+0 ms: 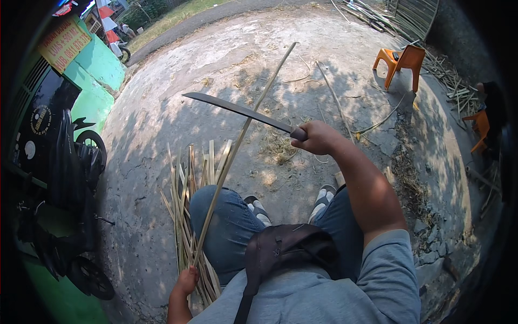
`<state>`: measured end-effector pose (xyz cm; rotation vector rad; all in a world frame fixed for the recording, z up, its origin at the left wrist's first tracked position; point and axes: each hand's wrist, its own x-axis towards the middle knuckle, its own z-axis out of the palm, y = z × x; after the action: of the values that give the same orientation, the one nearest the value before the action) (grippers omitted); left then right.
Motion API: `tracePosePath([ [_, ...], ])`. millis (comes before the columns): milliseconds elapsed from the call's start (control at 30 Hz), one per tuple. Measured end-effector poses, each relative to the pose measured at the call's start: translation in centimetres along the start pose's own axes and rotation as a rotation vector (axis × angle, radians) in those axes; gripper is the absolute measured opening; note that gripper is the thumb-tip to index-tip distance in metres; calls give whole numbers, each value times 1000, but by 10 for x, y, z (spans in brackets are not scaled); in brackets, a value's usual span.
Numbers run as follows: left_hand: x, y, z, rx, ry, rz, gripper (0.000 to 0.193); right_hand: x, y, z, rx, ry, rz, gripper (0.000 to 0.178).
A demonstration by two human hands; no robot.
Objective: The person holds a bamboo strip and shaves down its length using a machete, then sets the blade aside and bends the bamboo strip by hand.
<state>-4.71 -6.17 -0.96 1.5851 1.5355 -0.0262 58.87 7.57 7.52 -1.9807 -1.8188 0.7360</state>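
Note:
My right hand (317,137) is closed round the handle of a machete (237,109), held out in front of me with its blade pointing left. The blade crosses a long bamboo strip (225,171); whether they touch I cannot tell. Down by my left hip, my left hand (187,279) grips the near end of that strip, which slants up past my left knee to the far right. A pile of split bamboo strips (183,216) lies on the ground beside my left leg, under the held strip.
An orange plastic chair (402,62) stands at the far right, with bamboo poles (372,19) behind it. Thin loose strips (335,97) lie on the concrete ahead. A dark motorcycle (67,216) is parked at left by a green wall. Another person in dark clothing (492,119) sits at the right edge.

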Motion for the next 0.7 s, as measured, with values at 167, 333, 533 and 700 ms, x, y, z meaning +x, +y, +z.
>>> tracePosePath([
  [167,-1,-9,8,-53,26,-35,93,-15,-20,-1,58,14,-47,30],
  [333,1,-3,6,-51,16,14,93,-23,-34,6,-230,-68,-187,27],
  [533,1,-4,1,-28,-7,31,93,1,-12,-1,-106,-7,-34,28],
  [700,-1,-6,6,-25,45,19,92,0,-3,4,-74,33,-7,27],
])
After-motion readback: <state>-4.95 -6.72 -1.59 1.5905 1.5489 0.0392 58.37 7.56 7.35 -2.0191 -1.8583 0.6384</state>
